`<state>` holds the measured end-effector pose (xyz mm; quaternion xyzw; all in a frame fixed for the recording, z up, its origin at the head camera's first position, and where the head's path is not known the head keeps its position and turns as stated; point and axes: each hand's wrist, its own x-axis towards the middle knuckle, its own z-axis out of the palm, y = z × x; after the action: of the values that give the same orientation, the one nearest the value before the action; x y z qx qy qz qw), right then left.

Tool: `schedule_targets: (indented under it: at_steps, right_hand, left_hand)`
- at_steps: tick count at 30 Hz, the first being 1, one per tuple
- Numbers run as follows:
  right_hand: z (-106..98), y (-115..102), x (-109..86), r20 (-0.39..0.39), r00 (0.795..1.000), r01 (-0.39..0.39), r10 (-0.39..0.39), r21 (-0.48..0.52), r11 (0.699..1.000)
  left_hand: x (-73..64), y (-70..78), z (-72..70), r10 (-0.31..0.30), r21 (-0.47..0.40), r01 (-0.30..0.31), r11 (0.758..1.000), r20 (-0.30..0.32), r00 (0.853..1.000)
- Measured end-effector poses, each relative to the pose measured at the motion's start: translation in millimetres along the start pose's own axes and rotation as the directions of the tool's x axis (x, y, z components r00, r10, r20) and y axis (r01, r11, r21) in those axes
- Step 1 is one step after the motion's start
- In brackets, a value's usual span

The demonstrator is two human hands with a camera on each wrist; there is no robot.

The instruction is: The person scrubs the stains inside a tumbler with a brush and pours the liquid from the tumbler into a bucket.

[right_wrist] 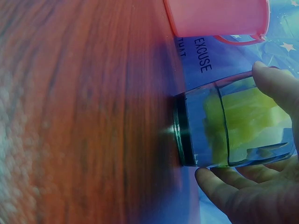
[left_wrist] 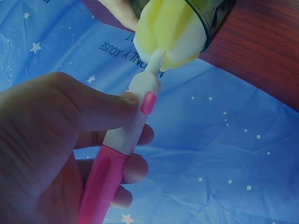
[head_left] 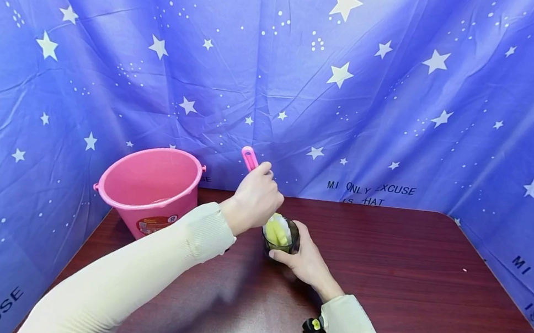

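My left hand grips the pink and white handle of a sponge cup brush, thumb beside a pink button on the white part. Its yellow and white sponge head sits in the mouth of a dark see-through glass cup. Around the cup's side curl the thumb and fingers of my right hand. Through the wall in the right wrist view, the sponge shows pushed well inside, short of the base. The cup's thick bottom is right at the tabletop.
A pink bucket with a label stands on the dark red wooden table, left of the hands. Blue star-printed cloth hangs behind and at both sides. A small black device is by the right wrist.
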<state>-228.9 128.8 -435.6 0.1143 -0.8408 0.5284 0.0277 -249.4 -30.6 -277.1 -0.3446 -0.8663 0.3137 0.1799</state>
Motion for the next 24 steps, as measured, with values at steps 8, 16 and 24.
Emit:
schedule_targets:
  at_steps: [8,16,24]
  right_hand:
    - [-1.0,-0.4,-0.2,-0.009,1.000,0.005,-0.005,-0.014,1.000]
    - [-1.2,0.3,-0.1,0.000,1.000,0.009,-0.009,-0.013,1.000]
    - [-0.6,0.5,-0.2,-0.003,1.000,0.003,-0.003,-0.024,1.000]
  left_hand:
    - [-3.1,-3.5,1.0,-0.008,-0.017,0.007,1.000,-0.013,1.000]
    - [-6.6,-4.7,1.4,-0.017,-0.032,0.016,0.999,-0.030,0.999]
    - [-8.7,-5.3,1.6,-0.026,-0.042,0.024,0.999,-0.047,0.999]
